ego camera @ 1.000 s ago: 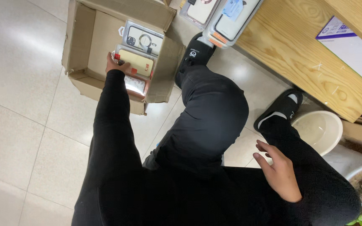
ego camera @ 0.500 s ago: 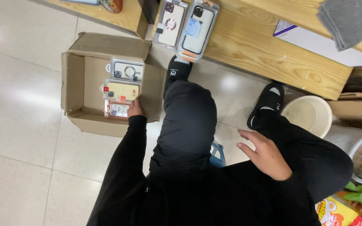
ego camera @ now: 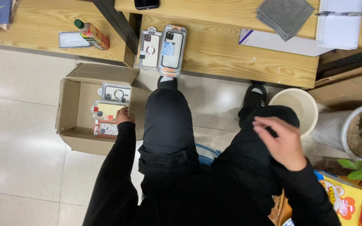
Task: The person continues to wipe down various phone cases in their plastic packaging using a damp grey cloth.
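On the floor at the left sits an open cardboard box (ego camera: 70, 121), flaps spread. Inside it lie three packaged phone cases in a column: a grey one (ego camera: 116, 92) at the far end, a yellow one (ego camera: 107, 110) in the middle, and a patterned reddish one (ego camera: 106, 129) nearest. The person's left hand (ego camera: 124, 115) reaches into the box and rests on the right edge of the yellow case, fingers curled onto it; whether it truly grips the pack I cannot tell.

Far left, on a wooden bench (ego camera: 38, 42), a bottle with a green cap (ego camera: 91, 33) lies beside a flat pale phone (ego camera: 73, 39). Further right, two more packaged cases (ego camera: 162, 49) lie side by side on the near edge of a wooden table (ego camera: 231, 58), just beyond the person's dark-trousered knee.

The right hand (ego camera: 282, 142) hovers over the right knee, fingers loosely spread, holding nothing. Beyond it stands a pale bucket (ego camera: 306, 104), and to the right a white plant pot (ego camera: 355, 134). A folded grey cloth (ego camera: 285, 14) lies on the table's far side.
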